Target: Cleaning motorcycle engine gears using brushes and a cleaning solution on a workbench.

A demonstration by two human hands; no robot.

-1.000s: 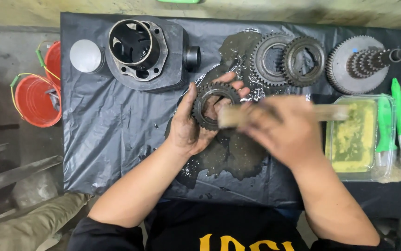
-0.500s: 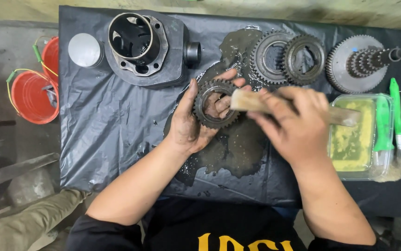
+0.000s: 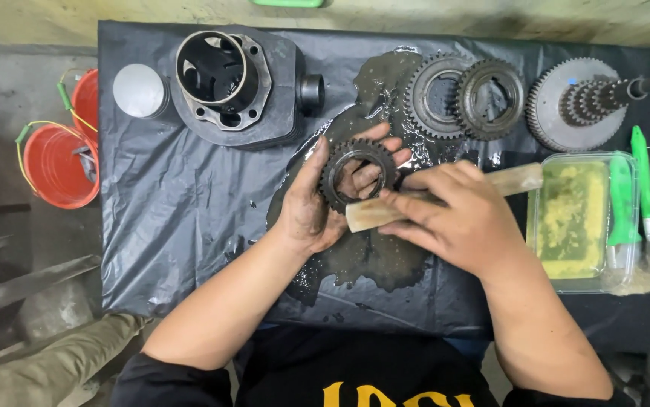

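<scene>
The gear ring (image 3: 359, 175) lies in my left hand (image 3: 317, 207) over the middle of the black plastic sheet (image 3: 182, 218), just above the wet, oily patch (image 3: 370, 260). It is a dark toothed ring with an open centre, held almost flat so its open face looks up at me; its axis runs roughly up toward my head, tilted a little. My left hand is cupped half open beneath it, thumb along the left rim, fingertips (image 3: 385, 147) curling up past the far right edge, and I can see my fingers through the hole. My right hand (image 3: 464, 218) is closed around a pale wooden brush handle (image 3: 517, 179), whose long axis runs left to right, rising slightly toward the far right. Its near-left end (image 3: 366, 215) touches the ring's near right edge; I cannot tell whether bristles are there.

On the far side of the sheet sit a dark engine cylinder (image 3: 227, 83) with a grey round piston (image 3: 140, 90) to its left, two more ring gears (image 3: 464, 98) side by side, and a large gear with a stepped shaft (image 3: 585, 102) at the far right. A clear tub of yellowish stuff (image 3: 577, 218) stands to the right, with green-handled brushes (image 3: 641, 196) beside it. Red buckets (image 3: 57, 162) stand on the floor at the left
</scene>
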